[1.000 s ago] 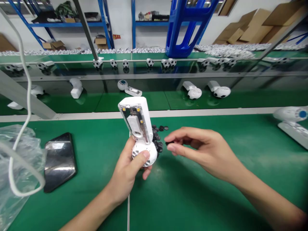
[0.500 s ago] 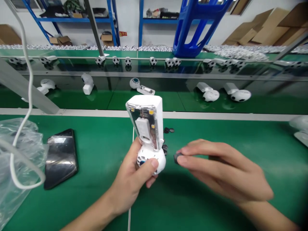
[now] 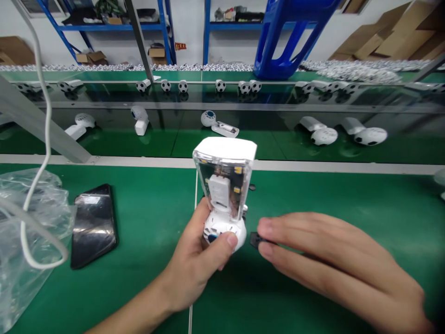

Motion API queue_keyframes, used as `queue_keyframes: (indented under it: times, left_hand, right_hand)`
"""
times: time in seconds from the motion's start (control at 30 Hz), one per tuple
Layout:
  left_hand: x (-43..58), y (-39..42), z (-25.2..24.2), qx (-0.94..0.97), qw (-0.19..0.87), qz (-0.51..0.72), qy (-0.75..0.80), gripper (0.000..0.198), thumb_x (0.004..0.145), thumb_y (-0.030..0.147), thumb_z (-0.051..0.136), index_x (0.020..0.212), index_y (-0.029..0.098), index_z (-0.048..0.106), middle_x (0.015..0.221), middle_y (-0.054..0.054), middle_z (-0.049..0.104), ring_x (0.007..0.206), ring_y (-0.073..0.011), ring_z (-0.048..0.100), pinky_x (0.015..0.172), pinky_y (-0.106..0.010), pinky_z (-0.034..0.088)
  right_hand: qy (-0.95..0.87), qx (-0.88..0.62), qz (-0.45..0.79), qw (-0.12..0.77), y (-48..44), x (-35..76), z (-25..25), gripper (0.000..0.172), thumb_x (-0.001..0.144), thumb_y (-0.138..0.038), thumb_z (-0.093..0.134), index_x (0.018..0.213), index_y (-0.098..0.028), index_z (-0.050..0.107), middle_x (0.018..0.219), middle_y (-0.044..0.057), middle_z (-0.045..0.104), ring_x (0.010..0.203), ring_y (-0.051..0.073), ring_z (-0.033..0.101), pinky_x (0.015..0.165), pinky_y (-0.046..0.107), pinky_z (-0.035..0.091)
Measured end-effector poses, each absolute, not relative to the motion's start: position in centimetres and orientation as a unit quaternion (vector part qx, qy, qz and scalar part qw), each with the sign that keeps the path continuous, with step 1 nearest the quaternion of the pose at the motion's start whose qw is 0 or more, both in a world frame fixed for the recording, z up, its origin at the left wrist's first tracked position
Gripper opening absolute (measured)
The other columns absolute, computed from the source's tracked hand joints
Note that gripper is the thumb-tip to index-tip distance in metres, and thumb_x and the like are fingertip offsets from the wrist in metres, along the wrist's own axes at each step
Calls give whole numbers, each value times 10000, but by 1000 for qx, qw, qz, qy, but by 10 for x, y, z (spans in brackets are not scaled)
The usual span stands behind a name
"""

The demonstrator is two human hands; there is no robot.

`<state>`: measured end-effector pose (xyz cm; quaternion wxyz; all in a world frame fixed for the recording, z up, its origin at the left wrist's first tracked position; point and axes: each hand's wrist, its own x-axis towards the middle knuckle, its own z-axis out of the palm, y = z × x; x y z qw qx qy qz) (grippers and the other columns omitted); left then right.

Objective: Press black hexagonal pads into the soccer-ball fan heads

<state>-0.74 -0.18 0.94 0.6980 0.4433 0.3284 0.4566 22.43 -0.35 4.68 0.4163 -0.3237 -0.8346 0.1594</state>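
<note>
My left hand (image 3: 194,266) grips a white ball-headed device (image 3: 222,188) by its round end, with the thumb across the front. Its boxy body points up and away from me, and a clear cover shows a dark circuit board and a white block inside. Just to the right, my right hand (image 3: 333,260) pinches a small black piece (image 3: 255,239) between thumb and fingertips. The piece is close to the round end, with a narrow gap between. On the table behind the device, a loose black piece (image 3: 252,187) partly shows.
A black phone (image 3: 94,227) lies at left beside a clear plastic bag (image 3: 33,232) and a white cable (image 3: 47,139). Similar white devices (image 3: 225,129) lie beyond the pale rail (image 3: 306,166). Small soccer-ball-patterned pieces (image 3: 220,86) line a higher ledge. A blue plastic stool (image 3: 278,65) stands behind.
The device has turned slightly in my left hand and appears farther right. My right hand has turned, and the black piece now sits lower and nearer the device's round end.
</note>
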Motion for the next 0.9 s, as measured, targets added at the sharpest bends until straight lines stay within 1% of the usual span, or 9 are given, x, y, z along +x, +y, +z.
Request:
queue_keyframes:
  times: [0.1,0.2,0.27,0.33,0.4,0.47,0.57,0.7,0.9]
  left_hand:
    - [-8,-1,7,462,678,459,341,342,1062,440,751,1390,369,691,934,21,585,740,-108,512,649,-221,467]
    - [-9,0,8,469,680,443,348,312,1066,401,757,1373,383,702,906,34,573,777,-109,539,768,-230,499]
    - [-9,-1,10,470,687,434,344,345,1075,383,747,1415,386,686,958,22,624,919,-144,623,925,-267,521]
    - [-8,-1,11,476,691,430,334,372,1083,375,733,1450,378,669,1156,-4,701,1092,-186,653,1053,-311,501]
    - [-8,-2,11,486,689,425,330,412,1089,368,722,1493,386,644,1383,-15,693,1184,-206,643,1111,-334,479]
    - [-8,-2,8,491,688,422,329,462,1090,355,722,1536,414,616,1471,-5,668,1225,-208,634,1130,-338,469]
    - [-7,0,6,490,695,429,304,446,1085,350,732,1517,411,639,1380,2,705,1209,-197,639,1089,-313,478]
    - [-6,2,6,475,714,447,255,368,1062,345,764,1423,356,691,1248,-7,729,1137,-192,649,1041,-308,493]
    - [-7,0,5,464,746,419,231,398,983,283,858,1343,343,701,1157,1,729,1017,-167,647,911,-261,502]
  right_hand:
    - [-793,-314,232,467,16,212,46,370,904,-19,778,1102,-317,871,952,-2,867,808,173,826,726,250,692]
    - [-639,-408,446,476,22,200,40,105,878,-181,893,927,-258,843,830,7,827,699,154,781,591,201,634]
    - [-547,-431,559,450,22,198,35,238,789,-254,989,912,-235,786,762,-4,802,635,148,752,567,200,620]
    - [-511,-438,601,431,21,198,33,361,723,-267,1035,916,-228,732,742,-17,785,636,153,748,588,209,626]
    - [-522,-445,599,413,20,200,32,356,750,-294,1020,953,-229,735,776,-6,793,690,177,773,636,239,657]
    - [-539,-447,590,401,20,201,31,347,803,-332,989,1052,-232,769,840,18,809,752,205,792,690,278,687]
    - [-521,-446,608,399,17,200,27,433,847,-402,967,1201,-250,768,1056,65,832,950,239,806,855,336,703]
    - [-468,-397,707,350,13,196,20,609,883,-509,936,1408,-287,724,1364,96,784,1255,299,753,1107,448,627]
    - [-448,-371,737,344,10,187,21,443,905,-495,920,1294,-305,828,1227,60,831,1201,292,760,1116,451,592]
